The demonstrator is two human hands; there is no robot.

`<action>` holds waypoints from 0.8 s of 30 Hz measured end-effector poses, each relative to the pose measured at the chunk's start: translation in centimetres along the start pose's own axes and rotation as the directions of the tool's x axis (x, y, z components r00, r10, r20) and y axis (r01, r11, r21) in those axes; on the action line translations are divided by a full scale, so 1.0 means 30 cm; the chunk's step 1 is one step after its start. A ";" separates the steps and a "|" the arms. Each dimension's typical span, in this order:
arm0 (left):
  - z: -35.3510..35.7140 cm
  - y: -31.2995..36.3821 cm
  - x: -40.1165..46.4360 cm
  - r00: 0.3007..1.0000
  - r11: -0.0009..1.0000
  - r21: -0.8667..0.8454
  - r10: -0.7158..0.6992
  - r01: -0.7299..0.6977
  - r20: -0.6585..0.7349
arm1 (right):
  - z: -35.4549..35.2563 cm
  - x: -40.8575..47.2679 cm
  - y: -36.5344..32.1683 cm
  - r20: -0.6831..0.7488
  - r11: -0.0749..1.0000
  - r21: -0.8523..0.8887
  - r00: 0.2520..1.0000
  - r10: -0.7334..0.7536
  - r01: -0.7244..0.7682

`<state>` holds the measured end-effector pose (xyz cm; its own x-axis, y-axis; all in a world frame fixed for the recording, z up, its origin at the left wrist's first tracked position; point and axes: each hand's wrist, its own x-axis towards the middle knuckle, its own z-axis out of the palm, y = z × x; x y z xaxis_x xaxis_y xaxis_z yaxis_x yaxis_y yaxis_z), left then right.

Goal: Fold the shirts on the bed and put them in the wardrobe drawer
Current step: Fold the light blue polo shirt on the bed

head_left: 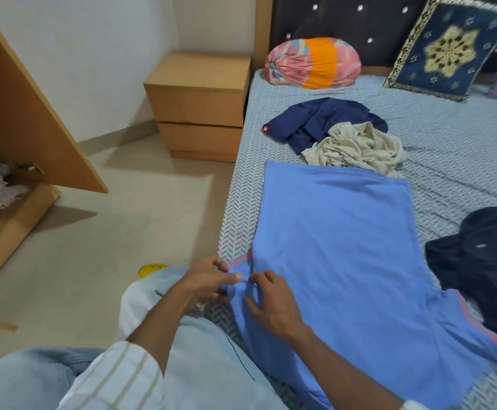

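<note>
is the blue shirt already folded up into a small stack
No, the blue shirt lies spread flat on the bed, while the left hand pinches one sleeve.

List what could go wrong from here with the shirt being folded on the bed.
1. The light blue shirt with orange sleeve stripes lies at the bed's edge; the sleeve the left hand pinches could slip floorward.
2. Its far hem touches the crumpled beige shirt, which a fold might drag along.
3. The right hand only presses, so fabric may bunch.
</note>
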<state>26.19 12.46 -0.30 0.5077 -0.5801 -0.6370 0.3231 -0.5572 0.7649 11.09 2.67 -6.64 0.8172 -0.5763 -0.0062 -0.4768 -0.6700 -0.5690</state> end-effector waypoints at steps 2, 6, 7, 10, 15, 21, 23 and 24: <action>0.016 -0.013 0.002 0.998 0.999 0.012 0.034 -0.034 -0.052 | 0.002 0.011 0.005 -0.034 0.996 0.060 0.997 0.063 -0.060; 0.025 -0.004 -0.012 0.949 0.978 0.163 0.171 -0.131 -0.266 | -0.004 0.006 0.016 -0.020 0.966 0.207 0.986 0.165 -0.157; 0.030 -0.002 -0.022 0.923 0.948 0.250 0.266 -0.198 -0.279 | -0.012 0.003 0.020 -0.004 0.951 0.247 0.981 0.192 -0.185; 0.094 0.031 -0.099 0.814 0.763 0.481 0.559 -0.432 -0.156 | -0.090 0.019 0.006 0.156 0.712 0.609 0.933 0.325 -0.350; 0.370 0.085 -0.135 0.637 0.315 0.675 0.711 -0.667 0.297 | -0.279 0.029 0.113 0.547 -0.003 0.812 0.760 0.353 -0.583; 0.582 -0.014 -0.135 0.450 0.123 0.495 0.640 -0.860 0.623 | -0.450 -0.032 0.337 0.604 -0.017 0.763 0.705 0.372 -0.646; 0.564 -0.040 -0.138 0.490 0.112 0.550 0.623 -0.828 0.610 | -0.455 -0.050 0.355 0.642 0.076 0.688 0.653 0.400 -0.722; 0.546 -0.042 -0.142 0.536 0.094 0.623 0.618 -0.776 0.575 | -0.448 -0.055 0.363 0.644 0.126 0.656 0.638 0.421 -0.745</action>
<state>10.54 5.92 -0.12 0.0129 -0.9970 0.0764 -0.8617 0.0277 0.5067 0.21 -9.96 -1.77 0.5295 -0.3485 -0.7734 -0.4563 0.6516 -0.6060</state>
